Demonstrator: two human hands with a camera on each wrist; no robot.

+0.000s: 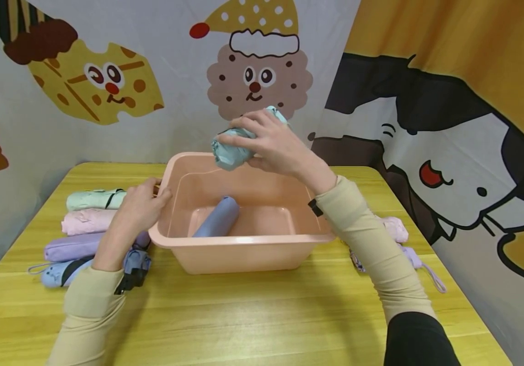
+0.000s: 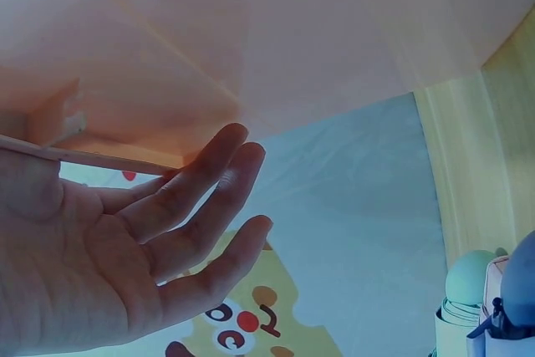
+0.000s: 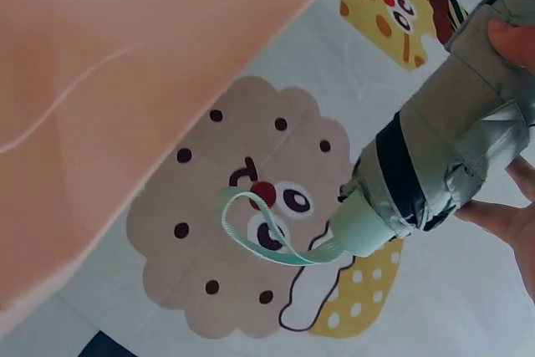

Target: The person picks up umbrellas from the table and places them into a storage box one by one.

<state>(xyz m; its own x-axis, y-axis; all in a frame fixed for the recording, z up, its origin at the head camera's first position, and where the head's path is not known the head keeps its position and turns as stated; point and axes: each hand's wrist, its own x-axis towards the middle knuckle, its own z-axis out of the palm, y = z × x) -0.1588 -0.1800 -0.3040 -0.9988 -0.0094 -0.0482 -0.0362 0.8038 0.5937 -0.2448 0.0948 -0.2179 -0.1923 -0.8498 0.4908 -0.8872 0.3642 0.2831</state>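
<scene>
The left hand (image 1: 140,204) gripped the rim of the peach basin (image 1: 243,242) on the bench (image 1: 243,315), while the right hand (image 1: 274,145) had its fingers curled round a pale teal folded umbrella (image 1: 233,152) above the basin.

Reads as a cloth-backed tabletop setup, can't tell home or studio; shows cartoon-printed cloth (image 1: 177,66) from 9 to 3 o'clock, rippled at 1, wood-grain table (image 1: 243,315) at 6.
</scene>
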